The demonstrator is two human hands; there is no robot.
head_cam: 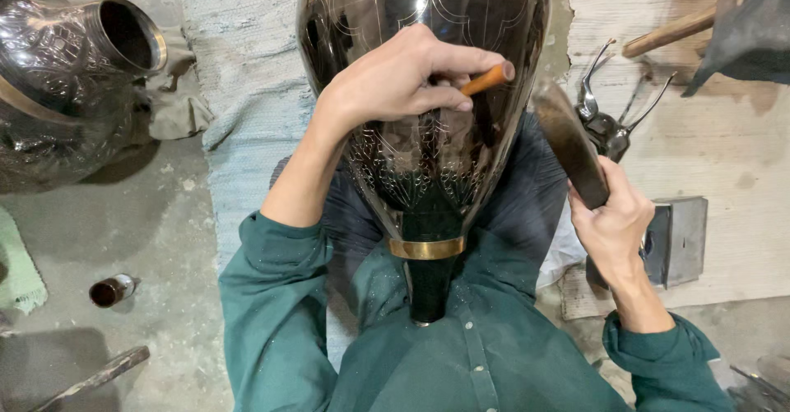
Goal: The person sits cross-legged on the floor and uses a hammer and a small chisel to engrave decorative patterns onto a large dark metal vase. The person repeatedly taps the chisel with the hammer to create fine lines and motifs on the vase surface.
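Left hand [395, 79] grips a chisel [487, 77] lying crosswise on the vase [424, 157]; right hand [613, 223] clasps a hammer [570, 144] just right of it.

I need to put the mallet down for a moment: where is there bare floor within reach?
Bare concrete lies on the left, between the small brown bottle, the pale woven mat and the second dark vessel. The right is crowded: the right hand holds its mallet beside metal tools and a grey block on the wooden board.
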